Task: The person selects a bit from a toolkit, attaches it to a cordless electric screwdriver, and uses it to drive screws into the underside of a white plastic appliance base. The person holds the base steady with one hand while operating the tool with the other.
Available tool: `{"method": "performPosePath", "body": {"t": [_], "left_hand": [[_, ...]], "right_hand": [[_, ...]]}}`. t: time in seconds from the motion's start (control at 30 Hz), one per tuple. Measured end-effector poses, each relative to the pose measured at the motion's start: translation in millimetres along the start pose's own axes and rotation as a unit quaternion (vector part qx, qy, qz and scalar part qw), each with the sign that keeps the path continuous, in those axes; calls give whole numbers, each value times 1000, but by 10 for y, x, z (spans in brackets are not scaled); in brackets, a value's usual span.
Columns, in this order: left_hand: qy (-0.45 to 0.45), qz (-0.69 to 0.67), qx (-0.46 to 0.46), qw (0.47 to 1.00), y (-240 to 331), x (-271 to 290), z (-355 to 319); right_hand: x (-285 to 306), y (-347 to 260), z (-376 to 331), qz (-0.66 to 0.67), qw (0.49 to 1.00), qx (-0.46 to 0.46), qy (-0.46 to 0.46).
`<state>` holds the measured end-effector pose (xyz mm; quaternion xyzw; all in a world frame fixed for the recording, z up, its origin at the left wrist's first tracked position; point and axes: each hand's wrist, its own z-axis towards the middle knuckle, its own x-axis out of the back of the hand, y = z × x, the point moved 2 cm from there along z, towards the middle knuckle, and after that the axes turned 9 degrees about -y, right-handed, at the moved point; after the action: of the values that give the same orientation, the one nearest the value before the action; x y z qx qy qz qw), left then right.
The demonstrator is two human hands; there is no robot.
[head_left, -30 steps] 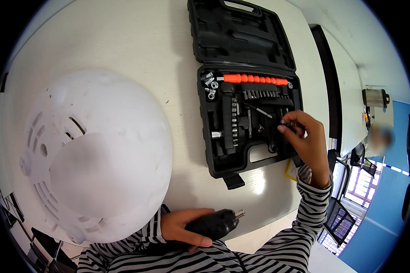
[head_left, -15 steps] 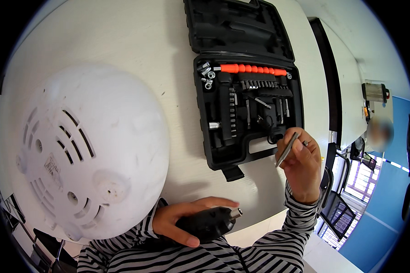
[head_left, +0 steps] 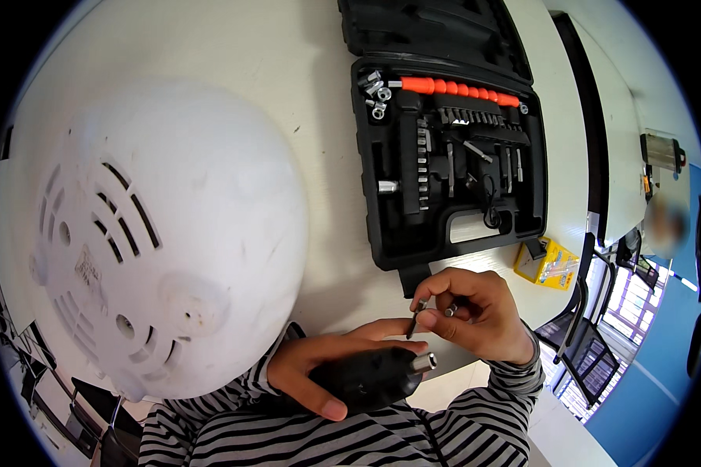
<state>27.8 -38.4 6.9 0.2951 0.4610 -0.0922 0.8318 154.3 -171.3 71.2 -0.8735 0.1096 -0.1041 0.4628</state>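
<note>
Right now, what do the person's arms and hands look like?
Both hands are bare: no gloves, rings or watch show. The left hand and right hand come out of long sleeves with black and white stripes, snug at the wrists.

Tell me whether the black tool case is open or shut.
Open. The case lies flat on the table with its lid folded back, so the bits and the orange handle inside show.
</note>
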Motion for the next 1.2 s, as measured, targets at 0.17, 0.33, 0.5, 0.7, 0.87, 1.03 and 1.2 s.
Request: {"method": "performPosePath", "body": {"t": [0.17,0.33,0.5,0.7,0.87,1.03,1.2], "left_hand": [[22,-13,59,998,18,-13,0],[-49,28,14,998,9,72,59],[-55,9,0,998,0,28,46],[-65,2,-9,998,-4,26,51],[-74,12,-16,997,-4,28,48],[-72,-12,-22,997,-26,40,45],[-62,-50,16,997,-16,39,98]], "right_hand": [[-8,-31,-82,-11,999,31,-19],[-30,188,-153,320,934,158,18],[-90,254,-53,542,793,270,63],[-80,232,-29,524,798,296,40],[-103,213,-22,527,789,314,31],[-134,255,6,556,768,317,33],[-128,276,-11,607,732,310,25]]}}
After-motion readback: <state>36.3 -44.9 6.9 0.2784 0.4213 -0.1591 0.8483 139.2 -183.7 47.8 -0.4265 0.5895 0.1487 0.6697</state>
